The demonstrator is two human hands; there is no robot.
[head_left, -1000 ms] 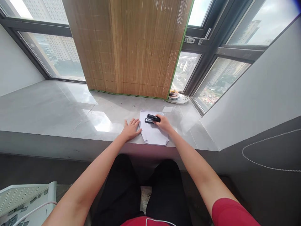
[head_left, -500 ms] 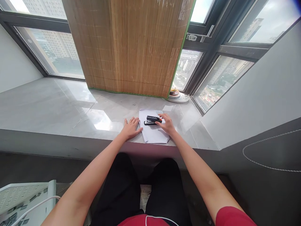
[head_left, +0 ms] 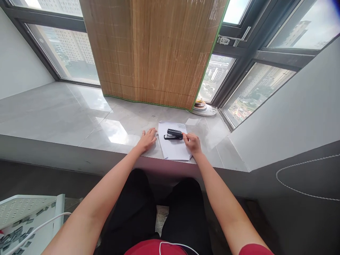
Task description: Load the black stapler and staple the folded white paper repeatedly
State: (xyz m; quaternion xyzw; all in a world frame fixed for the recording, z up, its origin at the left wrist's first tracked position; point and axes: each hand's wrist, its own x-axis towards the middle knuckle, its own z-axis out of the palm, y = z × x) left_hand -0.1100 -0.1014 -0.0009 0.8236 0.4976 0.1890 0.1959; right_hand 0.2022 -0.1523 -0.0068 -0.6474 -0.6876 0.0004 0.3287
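A black stapler (head_left: 174,135) lies on white paper sheets (head_left: 175,150) at the front of the sill, its upper arm raised from its base at the left end. My right hand (head_left: 192,143) is closed at the stapler's right end, thumb and fingertips pinching there; the fingers cover that end. Left of the paper, my left hand (head_left: 147,140) rests on the tiled sill with its fingers stretched out, holding nothing and just apart from the sheets' left edge. A small printed patch shows at the paper's top right.
A bamboo blind (head_left: 159,53) hangs down to the window sill (head_left: 66,120). Stacked plates (head_left: 204,109) stand in the back right corner by the window frame. A beaded cord (head_left: 281,179) hangs at right, and a white perforated rack (head_left: 29,212) stands at lower left.
My right hand has shifted from over the stapler's right part to its end, with fingers drawn together. My left hand has slid off the paper's edge onto the sill. The view has tilted slightly.
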